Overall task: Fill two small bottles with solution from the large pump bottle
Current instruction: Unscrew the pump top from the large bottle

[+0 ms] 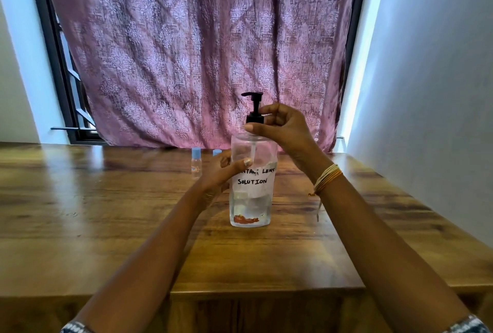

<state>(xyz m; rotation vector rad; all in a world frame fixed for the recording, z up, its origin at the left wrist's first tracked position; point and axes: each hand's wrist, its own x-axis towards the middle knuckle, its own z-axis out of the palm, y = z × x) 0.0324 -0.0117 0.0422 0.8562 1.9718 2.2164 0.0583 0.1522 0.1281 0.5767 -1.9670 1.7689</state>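
A wooden table (106, 199) carries the clear pump bottle (250, 199) at its centre; the left hand (221, 170) grips its body, the right hand (282, 130) pinches the black pump collar (254, 118); two blue-capped small bottles (196, 162) stand behind

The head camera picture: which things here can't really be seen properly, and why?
- Second small bottle: head view, only its blue cap shows; the left hand hides the body.
- First small bottle: too small and blurred to read its label or tell the fill.
- Pump bottle: the left thumb covers the start of its label.
- Pump collar: the right hand partly covers it.
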